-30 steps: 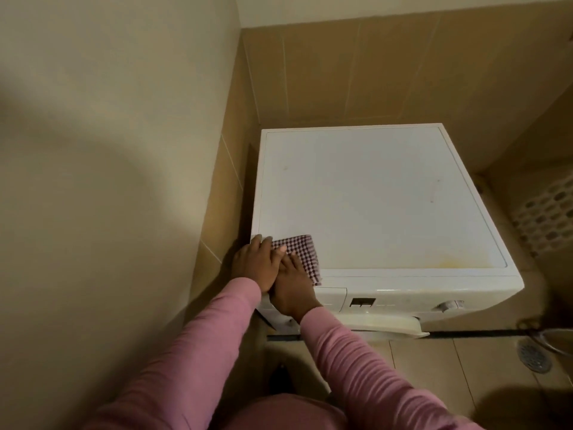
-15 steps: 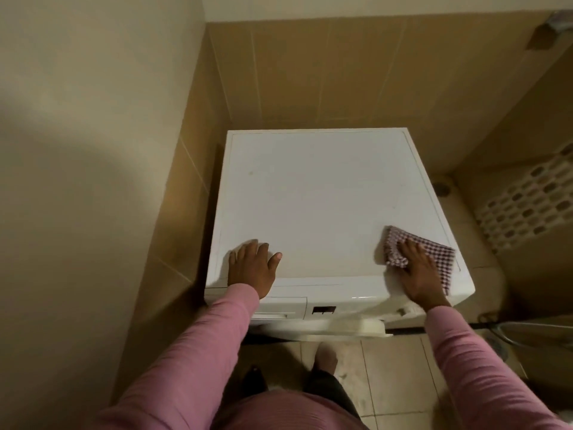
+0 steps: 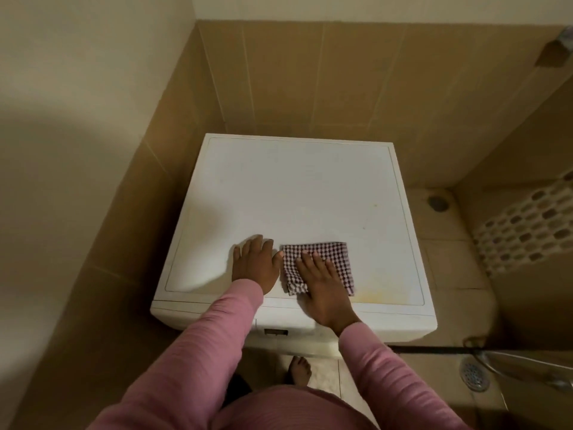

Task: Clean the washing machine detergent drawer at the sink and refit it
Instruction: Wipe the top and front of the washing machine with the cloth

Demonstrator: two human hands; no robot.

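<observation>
Pressing checked cloth (image 3: 319,265) flat on washing machine (image 3: 297,193) with right hand (image 3: 325,283), fingers straight; left hand (image 3: 255,263) open, palm down beside it.

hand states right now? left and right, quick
Left hand: open, flat on the washing machine top, holding nothing.
Right hand: open, fingers straight, pressing the checked cloth onto the top.
</observation>
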